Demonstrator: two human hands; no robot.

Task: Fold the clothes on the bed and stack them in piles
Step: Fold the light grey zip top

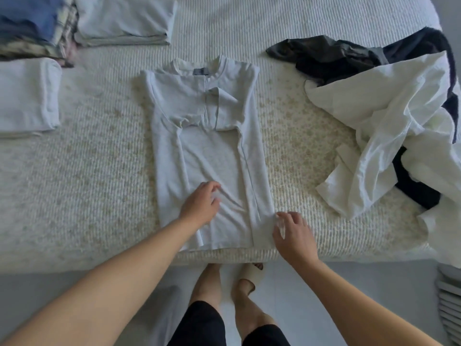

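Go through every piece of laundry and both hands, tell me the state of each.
Grey T-shirt: flat, sides and sleeves folded in.
Left hand: open, on the shirt.
Right hand: open, at the shirt's hem corner.
White folded stacks: folded.
White and dark clothes: crumpled, unfolded.

A pale grey T-shirt (212,156) lay flat at the bed's (87,183) near edge, both sides and sleeves folded inward, collar away; folded white piles (124,21) and a mixed stack (32,28) sat far left; unfolded white and dark garments (389,116) lay heaped right.
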